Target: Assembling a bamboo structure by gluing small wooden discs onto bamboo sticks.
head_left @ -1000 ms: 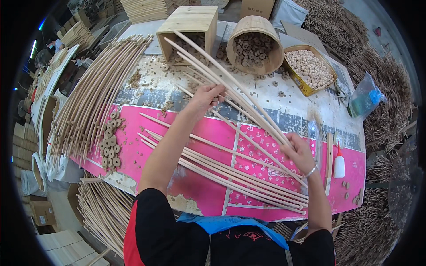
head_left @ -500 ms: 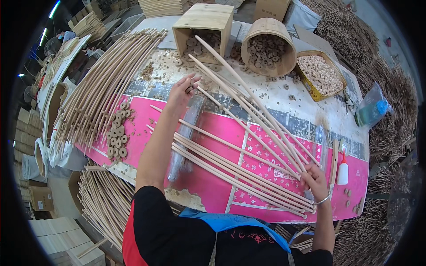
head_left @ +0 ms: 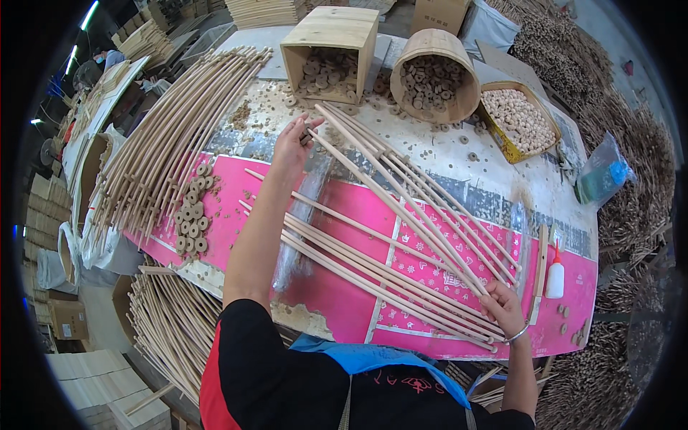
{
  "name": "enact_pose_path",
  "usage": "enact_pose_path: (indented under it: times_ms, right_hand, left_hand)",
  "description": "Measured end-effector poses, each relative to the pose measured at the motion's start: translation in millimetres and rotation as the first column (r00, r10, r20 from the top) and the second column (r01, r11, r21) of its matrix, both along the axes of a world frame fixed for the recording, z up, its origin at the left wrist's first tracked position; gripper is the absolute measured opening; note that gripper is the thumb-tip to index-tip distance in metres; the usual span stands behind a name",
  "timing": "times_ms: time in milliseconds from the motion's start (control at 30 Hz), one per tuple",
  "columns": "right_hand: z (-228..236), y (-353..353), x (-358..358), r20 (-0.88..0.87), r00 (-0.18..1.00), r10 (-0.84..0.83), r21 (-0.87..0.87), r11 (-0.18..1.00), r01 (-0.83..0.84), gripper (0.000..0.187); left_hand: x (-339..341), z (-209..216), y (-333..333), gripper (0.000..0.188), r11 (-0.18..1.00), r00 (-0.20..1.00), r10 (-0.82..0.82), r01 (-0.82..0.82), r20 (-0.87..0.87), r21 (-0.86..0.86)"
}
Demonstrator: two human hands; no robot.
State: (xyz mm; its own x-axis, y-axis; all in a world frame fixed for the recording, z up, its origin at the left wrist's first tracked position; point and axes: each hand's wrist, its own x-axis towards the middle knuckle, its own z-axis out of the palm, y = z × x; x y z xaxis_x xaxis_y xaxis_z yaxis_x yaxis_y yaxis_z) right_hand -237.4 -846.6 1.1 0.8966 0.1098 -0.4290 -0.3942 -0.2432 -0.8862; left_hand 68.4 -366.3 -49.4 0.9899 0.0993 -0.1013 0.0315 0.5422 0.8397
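My left hand is closed with its fingertips on a small brown wooden ring at the far end of a long wooden stick. Whether the ring is around the stick or just against its tip, I cannot tell. My right hand grips that stick's near end, low on the right. Beside the held stick, several more pale sticks fan out across the table. Nearer to me, a row of knobbed sticks lies on the pink sheet.
Brown rings are heaped at left beside a large bundle of sticks. At the back stand a wooden box, a wooden bucket and a yellow tray of pale knobs. A white glue bottle stands at right.
My right hand has shifted slightly down, and several sticks it held now lie fanned on the table. One stick's far end has come to the ring in my left hand.
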Motion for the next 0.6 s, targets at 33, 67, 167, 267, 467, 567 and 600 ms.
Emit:
enact_pose_path:
  times_ms: [33,67,167,267,467,567,600]
  right_hand:
    - [-1,0,-1,-0.001,1.000,-0.005,-0.001,1.000,0.005,0.010]
    - [-1,0,-1,-0.002,1.000,-0.008,-0.001,1.000,0.008,0.010]
    - [2,6,7,0.009,1.000,-0.012,-0.033,0.999,0.013,0.011]
    - [1,30,32,0.151,0.988,-0.013,-0.112,0.993,0.030,0.011]
    - [-15,58,92,0.315,0.942,-0.113,-0.037,0.991,0.131,0.012]
    - [-15,51,97,0.603,0.796,-0.050,-0.272,0.925,0.264,0.012]
    - [-7,43,90,0.655,0.756,0.007,-0.374,0.872,0.316,0.013]
  left_hand:
    - [-3,4,-2,0.033,0.999,1.000,-0.002,0.002,-0.012,0.032]
    - [-5,5,-4,0.034,0.998,1.000,-0.004,0.005,-0.023,0.064]
    - [-6,2,-7,0.040,0.993,0.996,-0.090,0.089,0.009,0.076]
    - [-11,4,-38,0.047,0.979,0.979,-0.203,0.204,-0.007,0.027]
    - [-42,30,-108,0.054,0.930,0.935,-0.338,0.349,-0.110,0.115]
    - [-29,-2,-72,0.048,0.922,0.905,-0.359,0.382,-0.226,0.067]
    - [-25,-12,-56,0.045,0.934,0.916,-0.333,0.353,-0.223,0.060]
